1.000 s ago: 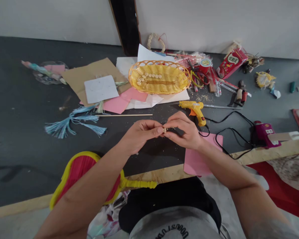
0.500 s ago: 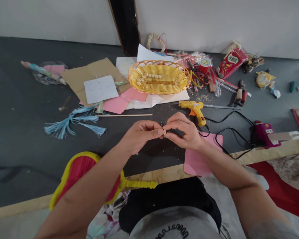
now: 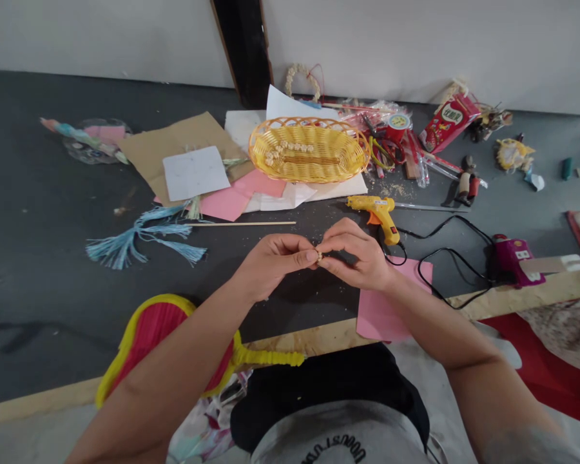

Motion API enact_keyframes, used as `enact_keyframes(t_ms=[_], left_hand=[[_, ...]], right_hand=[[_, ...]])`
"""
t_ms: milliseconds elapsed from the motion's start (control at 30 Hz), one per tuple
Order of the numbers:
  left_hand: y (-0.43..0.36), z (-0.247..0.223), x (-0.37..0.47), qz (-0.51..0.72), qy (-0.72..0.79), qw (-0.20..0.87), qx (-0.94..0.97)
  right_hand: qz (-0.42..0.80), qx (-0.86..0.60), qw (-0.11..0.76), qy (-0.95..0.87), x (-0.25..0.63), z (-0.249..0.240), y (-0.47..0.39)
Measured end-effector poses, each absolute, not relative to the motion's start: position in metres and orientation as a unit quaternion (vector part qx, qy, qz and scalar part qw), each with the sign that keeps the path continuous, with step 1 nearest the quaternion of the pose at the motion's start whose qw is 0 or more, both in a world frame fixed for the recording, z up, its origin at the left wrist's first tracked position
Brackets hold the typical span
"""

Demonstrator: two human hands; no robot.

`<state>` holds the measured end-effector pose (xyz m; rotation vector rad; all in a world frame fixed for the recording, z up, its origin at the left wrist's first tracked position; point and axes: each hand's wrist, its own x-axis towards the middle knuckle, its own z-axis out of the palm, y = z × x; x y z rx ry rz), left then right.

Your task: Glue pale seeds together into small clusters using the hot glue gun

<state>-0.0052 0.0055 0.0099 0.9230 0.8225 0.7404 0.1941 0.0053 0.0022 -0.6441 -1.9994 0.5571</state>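
Observation:
Between my fingertips is a small cream-coloured beaded cluster (image 3: pixel 319 256), partly hidden by the fingers. My left hand (image 3: pixel 281 263) pinches it from the left with thumb and forefinger. From the other side my right hand (image 3: pixel 355 254) grips it the same way, so both hands are closed on the one piece. Similar pale clusters (image 3: pixel 290 149) lie in the left part of a yellow wicker basket (image 3: pixel 314 173) beyond the hands. A yellow hot glue gun (image 3: pixel 377 212) rests just past my right hand. A thin wooden stick (image 3: pixel 251 224) lies beyond my left hand.
Blue tassels (image 3: pixel 140 238) lie at left. A red fan with yellow edging (image 3: pixel 159 322) sits under my left forearm. Pink paper (image 3: pixel 384 316) is beneath my right forearm. A black cord (image 3: pixel 457 258) runs to a purple power socket (image 3: pixel 517 261). A red carton (image 3: pixel 449 122) stands behind.

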Motion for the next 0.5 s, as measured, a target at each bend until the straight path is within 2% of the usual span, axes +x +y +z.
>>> enact_keyframes(t_ms=[500], left_hand=[[0.0055, 0.0102, -0.0025, 0.361, 0.395, 0.753, 0.383]], right_hand=[[0.212, -0.278, 0.476, -0.807, 0.1954, 0.0028, 0.0046]])
